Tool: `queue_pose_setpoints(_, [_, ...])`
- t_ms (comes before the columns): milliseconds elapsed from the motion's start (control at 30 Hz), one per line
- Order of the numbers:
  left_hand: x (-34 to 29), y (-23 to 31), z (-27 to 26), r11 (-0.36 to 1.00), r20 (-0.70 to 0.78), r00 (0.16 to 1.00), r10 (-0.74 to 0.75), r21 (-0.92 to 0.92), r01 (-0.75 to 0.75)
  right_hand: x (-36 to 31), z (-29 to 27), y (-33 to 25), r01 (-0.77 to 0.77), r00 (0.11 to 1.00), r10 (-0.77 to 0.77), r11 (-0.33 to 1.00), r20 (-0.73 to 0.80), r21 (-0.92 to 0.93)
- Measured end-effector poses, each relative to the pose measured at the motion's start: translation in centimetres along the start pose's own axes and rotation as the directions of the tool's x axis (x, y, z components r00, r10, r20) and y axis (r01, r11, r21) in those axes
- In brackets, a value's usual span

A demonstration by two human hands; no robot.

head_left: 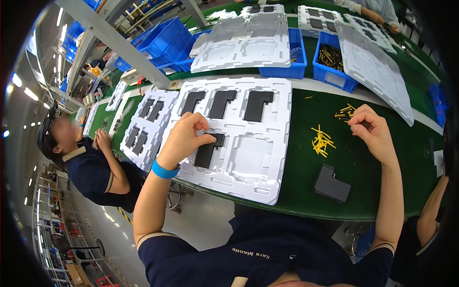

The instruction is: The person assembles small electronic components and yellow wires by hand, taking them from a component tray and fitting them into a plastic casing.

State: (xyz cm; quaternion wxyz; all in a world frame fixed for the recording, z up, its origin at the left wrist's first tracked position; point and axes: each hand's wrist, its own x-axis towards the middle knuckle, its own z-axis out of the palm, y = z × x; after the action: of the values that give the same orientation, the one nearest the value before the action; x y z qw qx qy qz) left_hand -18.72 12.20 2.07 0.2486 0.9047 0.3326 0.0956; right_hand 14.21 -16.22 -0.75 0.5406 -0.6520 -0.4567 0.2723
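Observation:
My left hand (184,138) is over the white plastic tray (260,126), its fingers curled and its thumb on the upper end of a black L-shaped part (206,155) lying in a front pocket. Three more such parts fill the tray's back row. To the right, my right hand (373,131) is closed in a pinch beside a small pile of black and yellow pieces (344,114); anything between its fingertips is too small to make out. Thin yellow sticks (323,141) lie loose left of that hand. Another black L-shaped part (332,183) rests on the green mat nearer me.
Blue bins (330,76) stand behind, one holding dark small pieces. White trays (241,45) and a translucent lid-like sheet (375,71) lean across them. A second tray stack (150,124) is at left, near a seated co-worker (93,162). Other people's arms show at right.

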Motion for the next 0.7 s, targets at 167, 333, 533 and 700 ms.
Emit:
queue_pose_setpoints(167, [1.5,2.9,-0.7,0.995,-0.143,0.985,0.097,0.05,-0.09,0.3,0.8,0.2,-0.028,1.0,0.029,0.993,-0.001,0.112])
queue_pose_setpoints(333, [4.7,9.7,3.8,0.928,0.07,0.928,0.366,-0.101,-0.358,0.0,2.8,-0.2,0.075,0.997,-0.074,0.996,0.021,-0.043])
queue_pose_setpoints(533, [6.8,16.7,10.5,0.755,0.179,0.735,0.654,-0.196,-0.625,-1.4,2.6,1.4,-0.009,0.997,0.013,0.998,-0.077,0.057])
queue_pose_setpoints(700, [6.8,16.1,12.6,0.753,0.105,0.763,0.638,-0.292,-0.589,-0.7,3.0,1.1,-0.02,0.996,0.024,0.998,-0.085,0.056])
